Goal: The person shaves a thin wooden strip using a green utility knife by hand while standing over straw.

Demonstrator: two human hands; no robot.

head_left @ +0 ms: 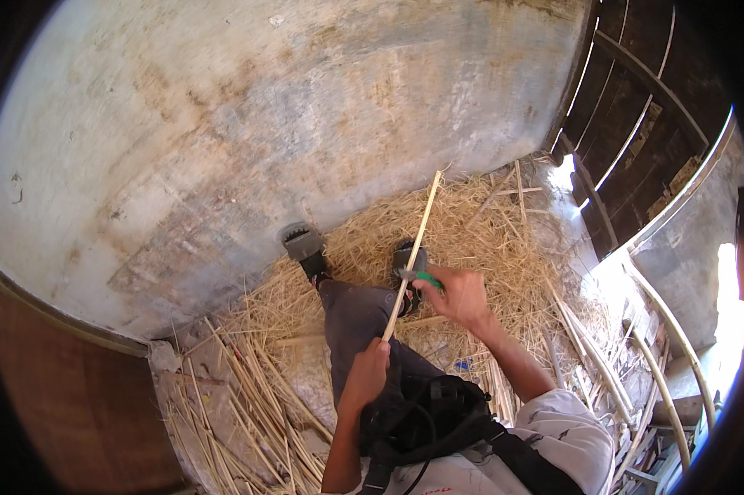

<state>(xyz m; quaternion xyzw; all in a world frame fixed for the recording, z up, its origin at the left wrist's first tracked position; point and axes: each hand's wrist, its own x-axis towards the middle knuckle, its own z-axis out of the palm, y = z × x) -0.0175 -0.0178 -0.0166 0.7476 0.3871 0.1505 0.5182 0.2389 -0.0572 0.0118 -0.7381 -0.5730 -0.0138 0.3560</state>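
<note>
My left hand (369, 369) is closed around the lower end of a long pale bamboo strip (424, 216), which slants up and away past my knee. A green-handled knife (427, 280) is gripped in my right hand (464, 299), with its short grey blade lying against the strip about midway along it. My dark-trousered leg (354, 318) is under the strip's lower part. One sandalled foot (303, 242) stands at the wall's base, and the other foot is partly hidden behind the strip.
Loose shavings (479, 227) cover the floor around my feet. Several long strips (260, 396) lie at the lower left. A stained wall (330, 107) rises ahead, and a dark slatted door (636, 124) stands at the right, with curved poles (669, 305) below it.
</note>
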